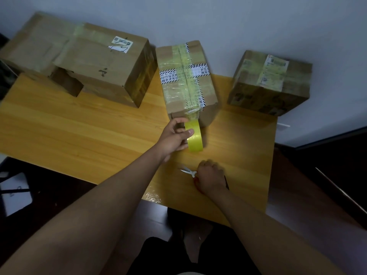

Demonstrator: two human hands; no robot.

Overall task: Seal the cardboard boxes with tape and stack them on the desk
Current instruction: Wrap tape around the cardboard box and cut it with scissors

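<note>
Three cardboard boxes stand on the wooden desk (79, 128): a large one (95, 66) at the back left, a narrow middle box (186, 82) striped with yellowish tape, and a taped one (270, 82) at the right. My left hand (174, 135) grips a yellow tape roll (194, 135) just in front of the middle box, and a strip runs from the roll up onto that box's near end. My right hand (210, 175) is curled round the handles of small scissors (187, 171) lying on the desk, blades pointing left.
A grey wall stands right behind the boxes. Dark floor surrounds the desk, with a dark panel and a pale rail at the right and a chair base at the left. A crinkled clear film piece (153, 196) lies at the desk's near edge.
</note>
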